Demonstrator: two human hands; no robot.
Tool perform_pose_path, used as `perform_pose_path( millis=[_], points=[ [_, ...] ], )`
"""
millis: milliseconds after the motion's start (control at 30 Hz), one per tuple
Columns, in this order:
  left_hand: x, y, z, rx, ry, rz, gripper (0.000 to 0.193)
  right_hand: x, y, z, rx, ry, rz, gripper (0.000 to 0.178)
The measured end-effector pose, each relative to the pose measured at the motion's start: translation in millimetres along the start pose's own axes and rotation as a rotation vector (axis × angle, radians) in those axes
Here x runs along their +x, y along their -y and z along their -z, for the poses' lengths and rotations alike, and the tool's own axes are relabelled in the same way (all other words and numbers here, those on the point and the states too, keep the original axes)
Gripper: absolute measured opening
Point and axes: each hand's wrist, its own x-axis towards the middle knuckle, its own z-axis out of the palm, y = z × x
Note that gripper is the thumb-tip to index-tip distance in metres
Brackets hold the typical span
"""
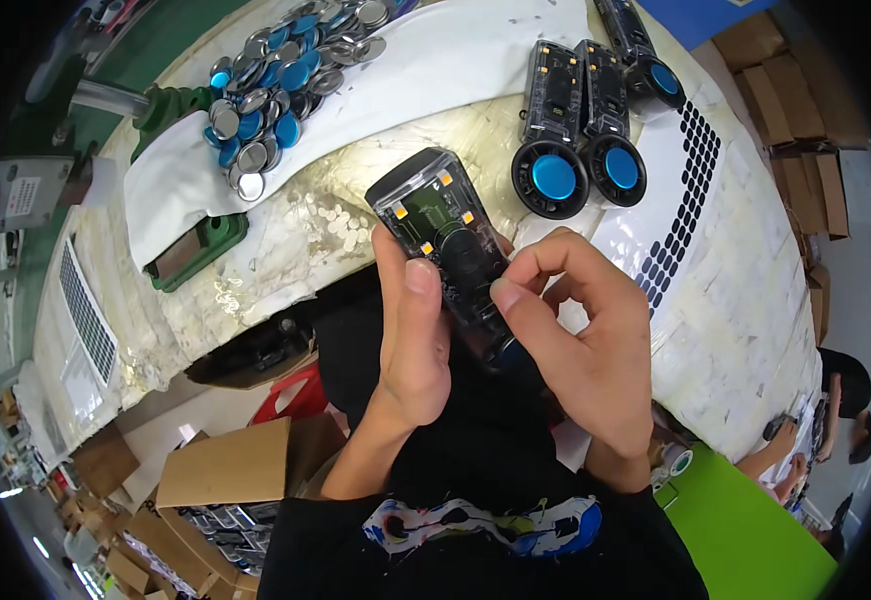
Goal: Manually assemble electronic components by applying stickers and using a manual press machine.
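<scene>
My left hand [414, 350] is wrapped round a handheld electronic device [436, 205] with a see-through dark case, tilted over the table's front edge. A green circuit board and several orange squares show inside its upper end. Thumb and index finger of my right hand [601, 345] are pinched together against the device's right side, lower down. Whatever lies between those fingertips is hidden. Past my right hand, a white sheet of black oval stickers [698, 165] lies on the table. Similar see-through devices [554, 100] with round black heads and blue discs lie beyond it.
A pile of silver and blue round discs [286, 85] rests on a white cloth [436, 75] at the back left. Beside it stands a green metal fixture [206, 245]. An open cardboard box [226, 465] sits below left. Another person's hand [781, 440] shows at far right.
</scene>
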Motion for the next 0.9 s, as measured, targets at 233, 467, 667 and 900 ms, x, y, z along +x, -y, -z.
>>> perform_pose_path(
  millis=[233, 467, 667, 900],
  points=[
    [-3, 1, 0, -0.021, -0.024, -0.001, 0.054, -2, 1, -2, -0.008, -0.001, -0.001, 0.012],
    [-5, 1, -1, -0.048, -0.008, 0.007, 0.057, -5, -1, -7, -0.073, -0.068, 0.033, 0.013],
    [-5, 4, 2, -0.123, 0.017, -0.01, 0.057, -9, 2, -12, -0.122, -0.126, 0.08, 0.012],
    [-4, 3, 7, -0.225, 0.015, 0.068, 0.054, -11, -5, -11, 0.036, -0.208, 0.032, 0.011]
  ],
)
